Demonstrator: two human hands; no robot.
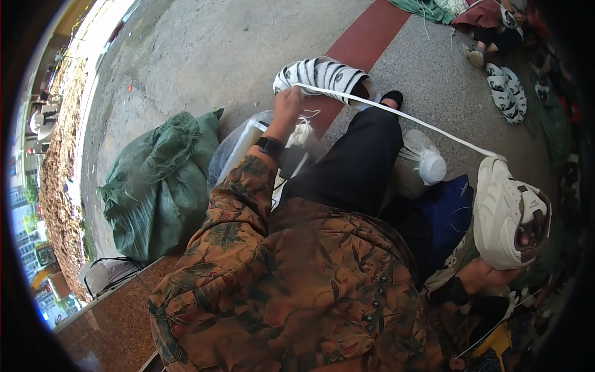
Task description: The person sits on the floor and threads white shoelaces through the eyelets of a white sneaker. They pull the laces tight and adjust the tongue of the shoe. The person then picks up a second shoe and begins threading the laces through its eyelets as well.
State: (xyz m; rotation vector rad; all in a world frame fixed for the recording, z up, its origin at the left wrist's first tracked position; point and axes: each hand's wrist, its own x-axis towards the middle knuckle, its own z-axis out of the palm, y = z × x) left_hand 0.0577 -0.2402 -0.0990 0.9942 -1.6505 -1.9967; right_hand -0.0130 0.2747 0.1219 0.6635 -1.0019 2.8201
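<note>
A white shoelace [396,113] runs taut across the view. My left hand [288,104] is closed on one end, raised in front of me at the upper middle. The other end meets the toe of a cream sneaker [499,208] at the right. My right hand [486,277] grips this sneaker from below, with fingertips showing inside its opening. Beyond the lace, a curved row of nested white-and-black shoe uppers [322,75] lies on the ground near my foot. A white bundle of cord [300,132] sits beside my left forearm, partly hidden by it.
A stuffed green sack [161,186] stands at the left. Past my leg lies a white plastic-wrapped bundle [431,166], with dark blue cloth [449,208] nearer me. Rows of white-and-black shoe pieces [507,94] lie at the upper right, near another person [489,37].
</note>
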